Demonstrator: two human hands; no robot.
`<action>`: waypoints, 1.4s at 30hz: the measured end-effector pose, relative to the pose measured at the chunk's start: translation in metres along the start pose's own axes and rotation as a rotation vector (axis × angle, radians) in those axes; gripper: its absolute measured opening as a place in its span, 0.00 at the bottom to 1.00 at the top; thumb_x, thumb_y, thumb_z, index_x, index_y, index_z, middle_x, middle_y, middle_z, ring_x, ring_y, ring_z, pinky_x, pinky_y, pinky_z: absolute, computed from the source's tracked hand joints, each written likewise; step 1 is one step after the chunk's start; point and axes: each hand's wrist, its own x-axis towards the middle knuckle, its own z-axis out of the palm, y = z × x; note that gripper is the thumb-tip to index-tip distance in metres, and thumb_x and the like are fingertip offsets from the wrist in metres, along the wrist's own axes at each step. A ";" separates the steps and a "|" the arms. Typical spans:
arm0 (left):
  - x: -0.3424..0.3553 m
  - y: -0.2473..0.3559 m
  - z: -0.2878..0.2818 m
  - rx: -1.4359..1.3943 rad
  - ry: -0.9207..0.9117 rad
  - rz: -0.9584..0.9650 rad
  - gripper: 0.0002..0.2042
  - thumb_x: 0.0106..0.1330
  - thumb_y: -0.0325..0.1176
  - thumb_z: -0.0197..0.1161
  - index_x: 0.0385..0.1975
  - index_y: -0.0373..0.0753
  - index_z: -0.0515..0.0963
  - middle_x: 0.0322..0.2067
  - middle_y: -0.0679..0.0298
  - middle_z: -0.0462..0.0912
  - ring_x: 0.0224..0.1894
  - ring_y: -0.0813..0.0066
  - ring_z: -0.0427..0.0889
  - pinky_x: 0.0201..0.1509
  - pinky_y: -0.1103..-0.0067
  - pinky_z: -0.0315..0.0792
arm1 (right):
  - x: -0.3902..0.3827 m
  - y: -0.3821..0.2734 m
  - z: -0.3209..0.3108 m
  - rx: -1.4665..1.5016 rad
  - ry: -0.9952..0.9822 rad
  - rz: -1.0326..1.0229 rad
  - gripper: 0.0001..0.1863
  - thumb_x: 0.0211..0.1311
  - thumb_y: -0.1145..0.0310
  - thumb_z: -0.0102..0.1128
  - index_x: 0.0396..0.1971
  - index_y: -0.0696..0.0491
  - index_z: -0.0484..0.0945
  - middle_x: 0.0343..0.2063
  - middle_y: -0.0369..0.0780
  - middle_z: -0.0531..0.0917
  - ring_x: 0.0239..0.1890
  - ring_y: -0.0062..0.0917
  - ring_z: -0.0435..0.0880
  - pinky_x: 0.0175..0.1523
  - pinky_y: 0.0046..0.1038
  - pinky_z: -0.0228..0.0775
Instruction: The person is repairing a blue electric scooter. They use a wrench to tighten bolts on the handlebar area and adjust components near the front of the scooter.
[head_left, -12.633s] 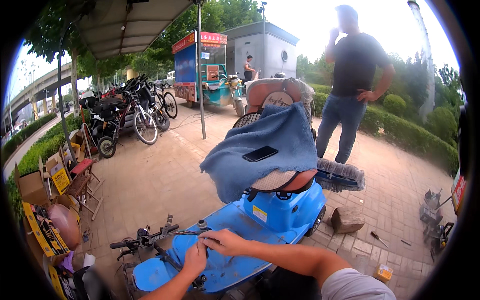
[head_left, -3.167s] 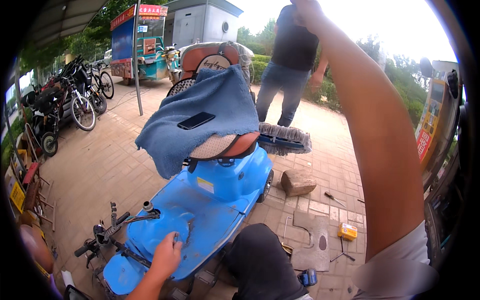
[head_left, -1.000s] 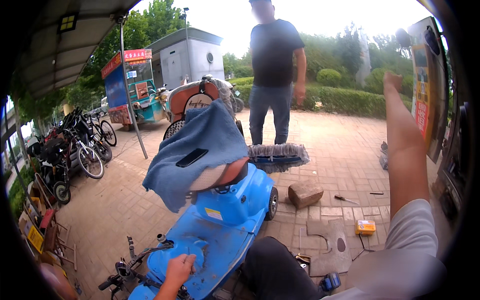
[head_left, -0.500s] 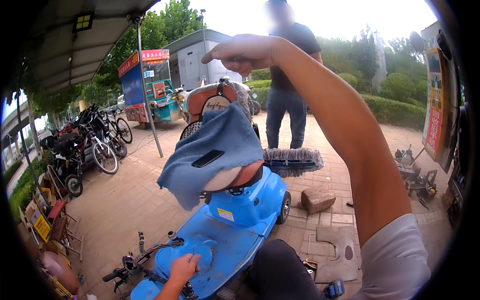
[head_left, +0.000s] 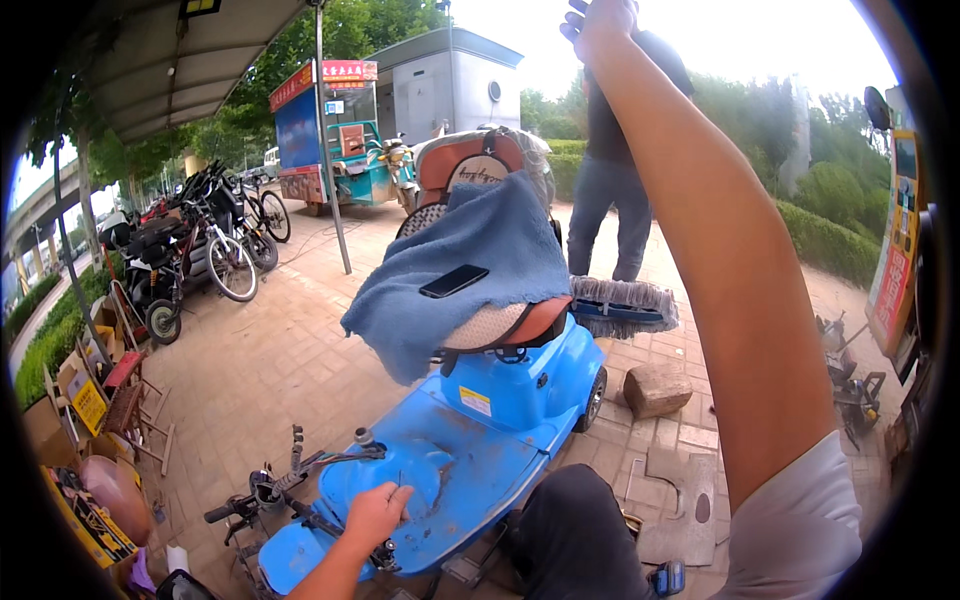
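Note:
A blue three- or four-wheeled scooter (head_left: 470,440) stands in front of me, its handlebar (head_left: 290,480) folded low at the near left. My left hand (head_left: 378,512) is over its floorboard beside the handlebar stem, fingers pinched together; a thin dark line rises from them, too fine to name. My right hand (head_left: 600,28) is raised high at the upper edge, partly cut off, its fingers apart and touching nothing I can see. A blue towel (head_left: 465,250) drapes over the orange-trimmed seat (head_left: 515,325), with a black phone (head_left: 454,281) on top.
A person (head_left: 615,200) stands behind the scooter. A mop head (head_left: 625,306) and a wooden block (head_left: 657,389) lie right of it, with a grey floor mat (head_left: 680,510) nearer. Parked bicycles (head_left: 230,265), a metal post (head_left: 330,150) and cardboard boxes (head_left: 80,390) are left.
My right hand has risen from above the seat to the upper edge of the view. The whole scene has shifted right and slightly up. My left hand stays at the floorboard.

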 end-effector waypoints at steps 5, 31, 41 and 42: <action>0.010 -0.001 0.000 -0.031 0.018 0.003 0.20 0.65 0.47 0.55 0.21 0.35 0.74 0.18 0.61 0.81 0.21 0.69 0.79 0.28 0.74 0.71 | -0.070 0.033 -0.014 -0.337 -0.542 -0.097 0.17 0.63 0.58 0.52 0.43 0.57 0.73 0.28 0.41 0.77 0.18 0.19 0.69 0.22 0.23 0.63; 0.007 0.004 -0.016 -0.297 0.074 -0.118 0.16 0.70 0.40 0.51 0.38 0.30 0.75 0.29 0.57 0.81 0.28 0.75 0.80 0.32 0.77 0.73 | -0.448 0.212 -0.200 -0.429 -1.316 0.610 0.12 0.63 0.65 0.54 0.35 0.59 0.77 0.27 0.46 0.81 0.28 0.33 0.78 0.34 0.31 0.70; 0.001 0.017 -0.019 -1.184 -0.240 -0.363 0.18 0.71 0.43 0.46 0.43 0.32 0.69 0.20 0.65 0.68 0.22 0.71 0.66 0.28 0.77 0.62 | -0.436 0.202 -0.203 -0.282 -1.338 0.851 0.13 0.68 0.63 0.50 0.36 0.59 0.75 0.25 0.36 0.78 0.30 0.18 0.74 0.37 0.25 0.69; -0.001 0.016 -0.019 -1.218 -0.256 -0.382 0.17 0.71 0.44 0.45 0.42 0.33 0.69 0.19 0.66 0.65 0.20 0.73 0.62 0.26 0.78 0.59 | -0.439 0.200 -0.202 -0.284 -1.326 0.839 0.13 0.68 0.63 0.50 0.36 0.58 0.75 0.25 0.36 0.77 0.30 0.18 0.73 0.37 0.25 0.68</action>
